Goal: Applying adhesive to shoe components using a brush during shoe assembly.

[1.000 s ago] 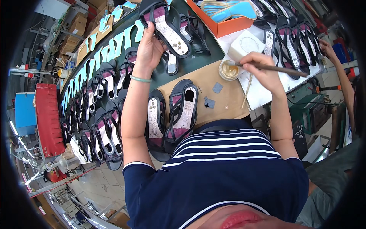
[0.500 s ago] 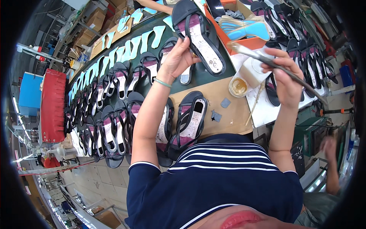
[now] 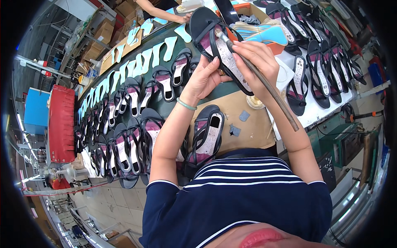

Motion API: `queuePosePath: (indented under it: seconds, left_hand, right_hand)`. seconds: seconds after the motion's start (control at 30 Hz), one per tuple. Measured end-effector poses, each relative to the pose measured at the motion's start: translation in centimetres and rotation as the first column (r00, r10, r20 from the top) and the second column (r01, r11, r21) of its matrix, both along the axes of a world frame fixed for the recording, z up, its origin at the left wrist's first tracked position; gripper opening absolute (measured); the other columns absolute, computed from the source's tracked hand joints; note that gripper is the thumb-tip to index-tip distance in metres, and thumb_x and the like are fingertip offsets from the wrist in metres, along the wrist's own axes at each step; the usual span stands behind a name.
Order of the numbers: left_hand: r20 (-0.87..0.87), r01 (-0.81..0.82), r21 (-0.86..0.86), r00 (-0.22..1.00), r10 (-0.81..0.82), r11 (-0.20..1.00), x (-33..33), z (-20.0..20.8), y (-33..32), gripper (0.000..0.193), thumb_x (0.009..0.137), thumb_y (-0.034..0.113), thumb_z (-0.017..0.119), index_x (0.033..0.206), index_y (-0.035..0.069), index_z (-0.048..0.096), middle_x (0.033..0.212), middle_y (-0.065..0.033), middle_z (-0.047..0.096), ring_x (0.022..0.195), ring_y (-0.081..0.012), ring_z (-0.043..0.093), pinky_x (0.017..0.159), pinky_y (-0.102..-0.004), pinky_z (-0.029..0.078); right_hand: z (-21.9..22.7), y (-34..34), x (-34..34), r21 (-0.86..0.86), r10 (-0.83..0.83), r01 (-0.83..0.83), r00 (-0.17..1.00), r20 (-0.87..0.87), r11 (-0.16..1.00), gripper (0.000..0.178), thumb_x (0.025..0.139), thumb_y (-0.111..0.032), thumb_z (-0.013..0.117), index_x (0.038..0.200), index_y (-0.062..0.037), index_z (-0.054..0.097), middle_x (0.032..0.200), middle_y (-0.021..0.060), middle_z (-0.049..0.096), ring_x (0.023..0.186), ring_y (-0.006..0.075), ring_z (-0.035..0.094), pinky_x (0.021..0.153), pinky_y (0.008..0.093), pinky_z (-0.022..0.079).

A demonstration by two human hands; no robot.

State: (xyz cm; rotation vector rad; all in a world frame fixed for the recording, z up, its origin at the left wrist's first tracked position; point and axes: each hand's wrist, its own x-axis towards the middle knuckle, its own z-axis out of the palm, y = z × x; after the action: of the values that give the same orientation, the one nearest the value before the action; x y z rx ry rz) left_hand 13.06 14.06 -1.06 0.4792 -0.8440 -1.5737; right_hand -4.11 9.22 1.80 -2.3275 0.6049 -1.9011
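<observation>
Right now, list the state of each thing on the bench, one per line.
Left hand: gripping the raised sandal from below.
Right hand: holding the brush.
Sandal: lifted, sole side up.
Brush: tip on the sandal's insole.
Glue cup: open, standing on the bench.
Sandal on board: lying flat, untouched.
Sandal rows: lying side by side.

The held sandal (image 3: 219, 47) was black with purple straps and a speckled white insole, the wristband (image 3: 186, 104) pale green, the shirt (image 3: 235, 202) navy with white stripes.

one raised sandal (image 3: 219, 47), one brush (image 3: 260, 80), two small grey pads (image 3: 240, 123), and one red cushioned stand (image 3: 61, 124).
</observation>
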Motion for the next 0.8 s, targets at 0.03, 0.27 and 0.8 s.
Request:
queuePosePath:
  seconds: [0.03,0.27,0.8]
  left_hand:
    - [-0.010,0.000,0.003,1.000,0.000,1.000,0.0,-0.1,0.0,0.049,0.097,0.018,0.051,0.139,0.018,0.026,0.131,-0.0104,0.046,0.115,-0.0250,0.054,0.088,-0.0513,0.051]
    - [-0.002,-0.025,-0.021,1.000,0.025,0.999,-0.3,-0.5,0.2,0.053,0.095,0.014,0.054,0.141,0.016,0.028,0.137,-0.0086,0.043,0.124,-0.0252,0.047,0.095,-0.0540,0.046]
    - [0.026,-0.092,0.019,0.996,0.091,0.996,-0.3,-1.1,0.1,0.058,0.093,0.008,0.055,0.141,0.019,0.025,0.134,-0.0084,0.046,0.121,-0.0220,0.049,0.095,-0.0444,0.047]
  right_hand:
    - [0.0,0.1,-0.1,-0.027,-0.048,0.047,0.998,-0.030,0.999,0.019,0.073,-0.008,0.071,0.092,-0.0045,0.071,0.094,0.0068,0.070,0.088,0.0209,0.063,0.081,0.0342,0.042]
    - [-0.3,1.2,0.5,-0.121,-0.212,0.202,0.974,-0.076,0.972,0.020,0.073,-0.016,0.073,0.091,-0.0084,0.071,0.094,0.0001,0.070,0.085,0.0149,0.060,0.080,0.0366,0.030]
    - [0.1,2.7,1.6,-0.063,-0.254,0.250,0.965,-0.062,0.966,0.015,0.075,-0.015,0.072,0.087,-0.0066,0.070,0.080,0.0010,0.070,0.075,0.0141,0.062,0.084,0.0373,0.024]
